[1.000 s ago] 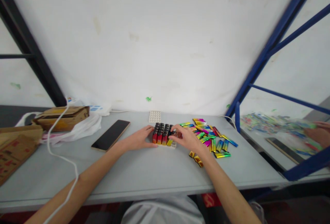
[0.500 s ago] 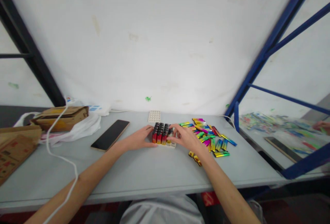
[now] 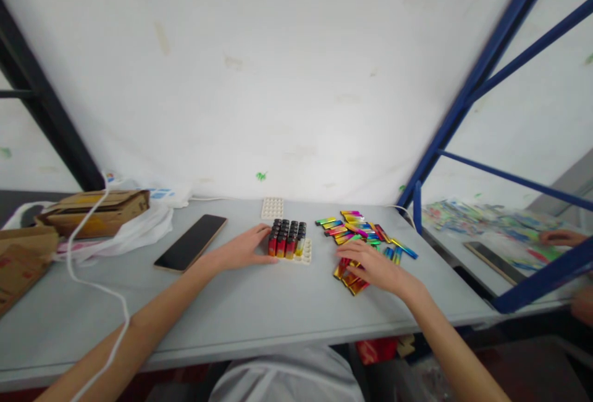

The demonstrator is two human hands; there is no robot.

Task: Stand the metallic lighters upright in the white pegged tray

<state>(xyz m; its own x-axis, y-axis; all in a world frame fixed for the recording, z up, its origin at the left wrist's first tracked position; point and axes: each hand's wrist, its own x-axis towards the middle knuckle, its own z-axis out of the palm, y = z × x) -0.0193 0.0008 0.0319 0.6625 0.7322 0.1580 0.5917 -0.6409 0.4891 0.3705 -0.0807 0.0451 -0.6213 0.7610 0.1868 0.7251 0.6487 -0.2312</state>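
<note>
A white rack with round holes (image 3: 306,254) stands mid-table. Upright in it are rows of small red-and-gold tubes with black tops (image 3: 285,241); the holes along its right side show bare. My left hand (image 3: 252,246) grips the rack's left end, thumb at the front corner and fingers behind. Off to the right, my right hand (image 3: 368,261) hovers low over a group of loose red-and-gold tubes (image 3: 351,280), fingers bent and apart. Its fingertips touch or nearly touch them, and nothing visible is held. Shiny multicoloured tubes (image 3: 356,229) lie scattered behind that hand.
A second white rack (image 3: 272,208) lies near the wall. To the left are a dark phone (image 3: 191,242), a cardboard box (image 3: 109,212) and a white cable (image 3: 99,284). A blue metal frame (image 3: 456,124) rises at right, with another person's hand (image 3: 563,238) beyond it.
My right hand has left the rack's right side and moved right to the loose red-and-gold tubes. The left hand stays at the rack. The view has shifted slightly.
</note>
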